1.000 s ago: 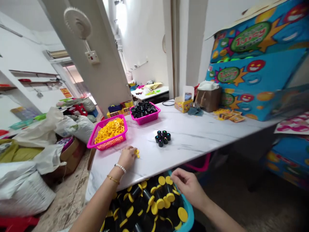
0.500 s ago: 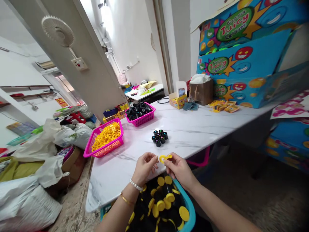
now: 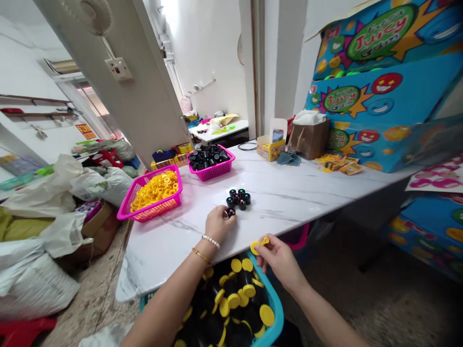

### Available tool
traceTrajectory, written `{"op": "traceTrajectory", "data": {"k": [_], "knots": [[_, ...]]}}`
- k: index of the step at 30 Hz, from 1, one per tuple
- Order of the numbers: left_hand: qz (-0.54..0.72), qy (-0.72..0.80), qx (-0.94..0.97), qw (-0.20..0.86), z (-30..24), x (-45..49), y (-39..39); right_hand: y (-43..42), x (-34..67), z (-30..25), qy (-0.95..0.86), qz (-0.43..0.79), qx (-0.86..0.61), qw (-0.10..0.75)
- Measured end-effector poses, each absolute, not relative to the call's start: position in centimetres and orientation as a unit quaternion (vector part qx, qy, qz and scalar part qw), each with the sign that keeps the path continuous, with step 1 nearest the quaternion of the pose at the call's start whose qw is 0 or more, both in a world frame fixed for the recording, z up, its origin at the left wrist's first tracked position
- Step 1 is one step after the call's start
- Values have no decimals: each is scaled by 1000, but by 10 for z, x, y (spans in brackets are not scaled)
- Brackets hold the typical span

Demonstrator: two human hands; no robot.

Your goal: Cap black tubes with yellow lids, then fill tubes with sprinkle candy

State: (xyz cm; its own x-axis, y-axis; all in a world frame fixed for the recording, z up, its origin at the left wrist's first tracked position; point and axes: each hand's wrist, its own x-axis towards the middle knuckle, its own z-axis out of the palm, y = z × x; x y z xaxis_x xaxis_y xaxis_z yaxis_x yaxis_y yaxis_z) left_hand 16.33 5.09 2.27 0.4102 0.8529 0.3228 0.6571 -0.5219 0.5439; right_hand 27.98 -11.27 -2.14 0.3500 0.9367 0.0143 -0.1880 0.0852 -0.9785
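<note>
My left hand (image 3: 219, 223) reaches over the marble-patterned table, its fingers closed on a small black cylinder (image 3: 230, 212) with a coloured top. That piece is at the near edge of a cluster of similar black cylinders (image 3: 241, 205). My right hand (image 3: 274, 254), over the table's front edge, pinches a yellow plastic piece (image 3: 255, 247) with a ring-shaped end and a narrow stem. Below both hands stands a teal basket (image 3: 278, 308) filled with black cylinders that have yellow discs (image 3: 233, 301) on their ends.
On the table's left is a pink basket (image 3: 155, 210) of yellow rings (image 3: 156, 191). Behind it, another pink basket (image 3: 213, 170) holds black parts. A small yellow box (image 3: 269, 150), a brown box (image 3: 308, 140) and blue gum cartons (image 3: 383, 106) stand at the back right.
My left hand has moved away from the yellow piece, forward to the black cluster, and closed on one cylinder. My right hand still holds the yellow piece, slightly lower and further right.
</note>
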Motion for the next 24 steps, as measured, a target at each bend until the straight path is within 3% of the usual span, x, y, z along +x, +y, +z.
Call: {"op": "traceTrajectory", "data": {"k": [9,19,24], "knots": [[290,537,768,191,24,44,20,-75,267,9,-429,438,-504,608],[346,485,780,191,3,33,28,26,199,30,-555,492,-471,477],[347,471,789,186,3,30,30,40,183,21,-561,482,-487,465]]}}
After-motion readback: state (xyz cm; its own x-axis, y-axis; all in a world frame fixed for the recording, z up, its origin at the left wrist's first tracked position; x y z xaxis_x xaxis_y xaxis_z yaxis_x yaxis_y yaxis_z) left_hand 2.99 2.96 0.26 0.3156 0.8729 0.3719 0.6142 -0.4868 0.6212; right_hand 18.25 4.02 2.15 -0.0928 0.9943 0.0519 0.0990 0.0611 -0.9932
